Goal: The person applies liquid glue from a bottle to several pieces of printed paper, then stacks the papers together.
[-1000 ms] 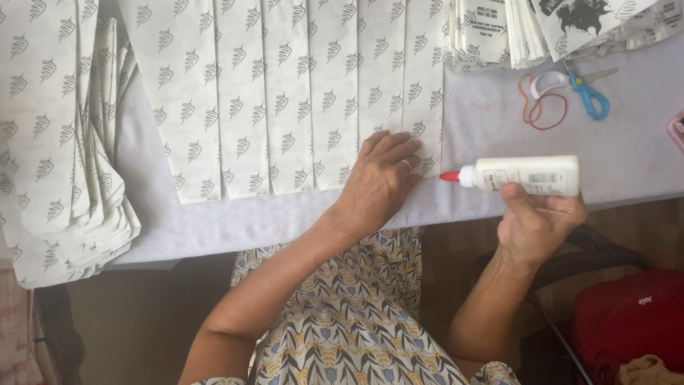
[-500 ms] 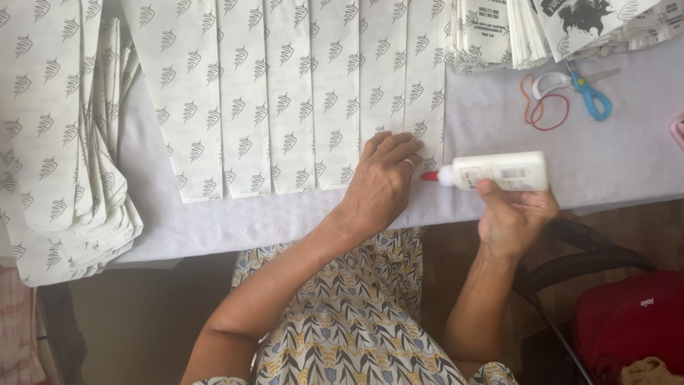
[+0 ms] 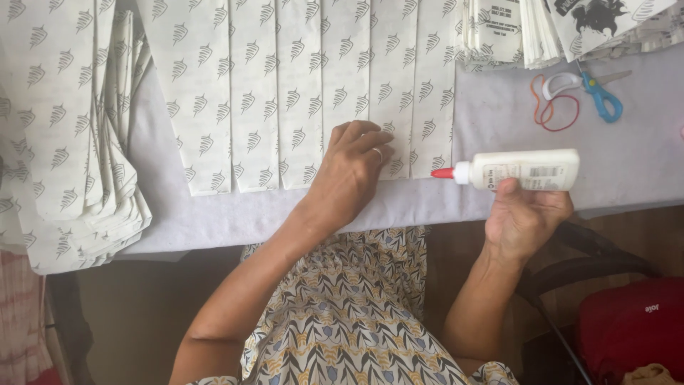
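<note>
On the bench [image 3: 627,164], the left hand [image 3: 349,178] presses flat on the overlapped row of leaf-printed paper sheets [image 3: 299,93], fingers spread, grasping nothing; the right hand [image 3: 524,217] has its grip wrapped around a white glue bottle [image 3: 524,170], held level, red tip just off the rightmost sheet's lower corner. Beyond lie blue-handled scissors [image 3: 595,89] beside a red rubber band [image 3: 552,114]; a sheet stack [image 3: 71,142] sits left.

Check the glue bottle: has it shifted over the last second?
Yes. The glue bottle in the right hand has moved left, its red tip now at the edge of the rightmost printed paper strip. The scissors give the fixed reference.
</note>
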